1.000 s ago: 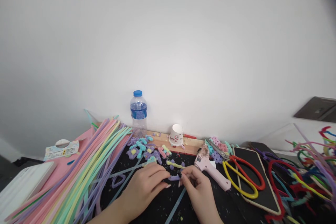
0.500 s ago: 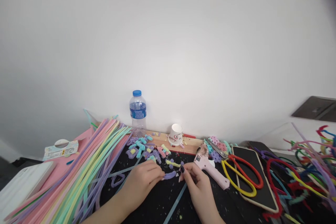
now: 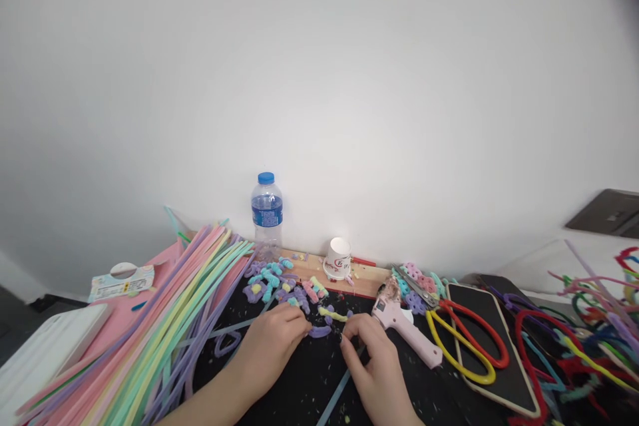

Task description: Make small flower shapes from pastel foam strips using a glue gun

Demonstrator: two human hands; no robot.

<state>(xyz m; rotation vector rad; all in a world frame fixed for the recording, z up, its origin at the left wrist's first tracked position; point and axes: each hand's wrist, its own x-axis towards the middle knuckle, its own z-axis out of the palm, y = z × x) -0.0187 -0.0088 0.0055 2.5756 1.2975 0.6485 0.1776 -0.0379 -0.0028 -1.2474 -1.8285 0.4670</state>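
My left hand (image 3: 277, 346) is closed at the fingertips on a short purple pipe cleaner piece (image 3: 320, 331), whose free end points right. My right hand (image 3: 373, 361) is curled just to the right, thumb and finger drawn together; anything between the tips is too small to make out. Beyond the fingertips lies a yellow pipe cleaner piece (image 3: 333, 313) with purple ends. Behind my left hand is a pile of small twisted shapes (image 3: 269, 281) in purple, turquoise and yellow. A pink glue gun (image 3: 407, 331) rests to the right of my right hand.
Long pastel pipe cleaners (image 3: 164, 319) cover the left. A water bottle (image 3: 267, 216) and upturned paper cup (image 3: 338, 259) stand by the wall (image 3: 319, 93). Scissors (image 3: 464, 346) with red and yellow handles lie over a dark tablet-like slab (image 3: 514, 373). Tangled colourful pipe cleaners (image 3: 589, 346) fill the right.
The whole view has shifted slightly. My right fingertips have drawn back a little from the yellow piece, and the small pale bit seen at them no longer shows. My left hand keeps its hold.
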